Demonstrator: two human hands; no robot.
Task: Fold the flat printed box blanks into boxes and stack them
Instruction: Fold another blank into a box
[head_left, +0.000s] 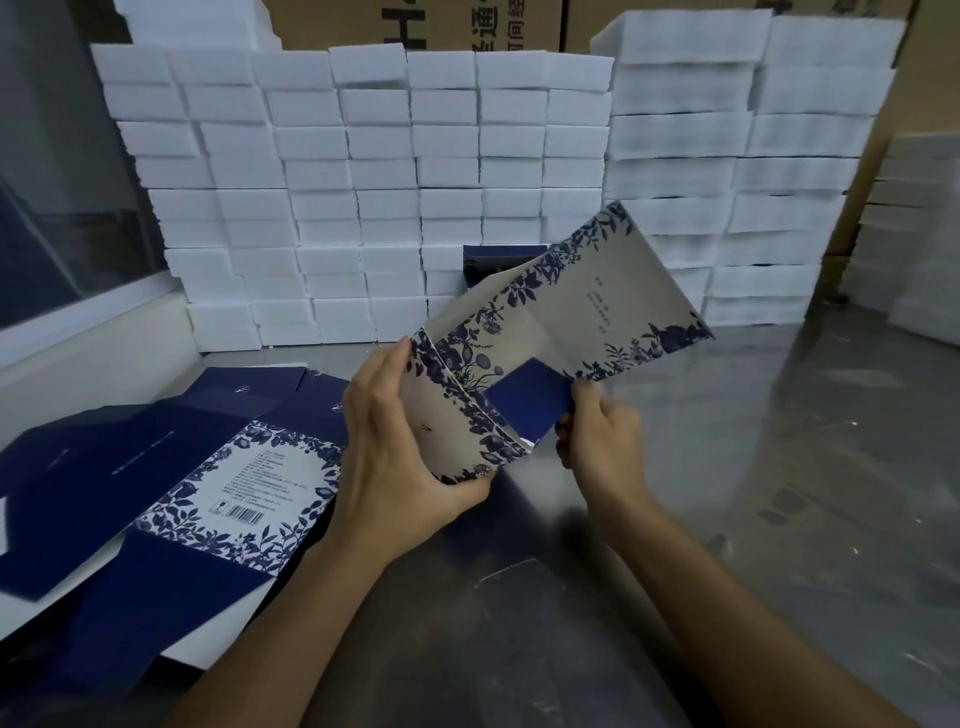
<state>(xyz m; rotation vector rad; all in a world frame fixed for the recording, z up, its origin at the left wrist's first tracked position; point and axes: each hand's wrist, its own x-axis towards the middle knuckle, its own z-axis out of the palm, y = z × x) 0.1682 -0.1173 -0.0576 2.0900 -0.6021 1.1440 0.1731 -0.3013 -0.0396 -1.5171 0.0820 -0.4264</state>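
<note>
**Half-folded printed box held up over the steel surface**

Nearest the camera, two bare forearms reach in from 6 o'clock over the grey metal surface (727, 519). The left hand (395, 447) has a grasping grip on the near end of a floral printed box (524, 353): the thumb lies under its lower corner and the fingers run up its outer left panel. The right hand (602, 441) pinches a dark blue flap (530, 405) at the box's near opening, fingers curled around the flap's lower right edge. The box sits between the two grips and rises away from them toward 1 o'clock, tilted, its far end well above the surface. It is partly opened into a sleeve; the inside shows only cardboard walls and the blue flap, and I cannot tell whether anything lies deeper in.

At 9 o'clock from the hands, a loose pile of flat box blanks (171, 467) lies on the surface, dark blue panels with a blue-and-white floral panel bearing a barcode on top. The left wrist is just beside the pile's right edge.

Farther back, at 12 o'clock, stacked white foam blocks (363, 171) form a wall; a dark blue box (498, 260) stands in a gap at its foot, behind the held box. Brown cartons (467, 23) rise behind the foam.
</note>
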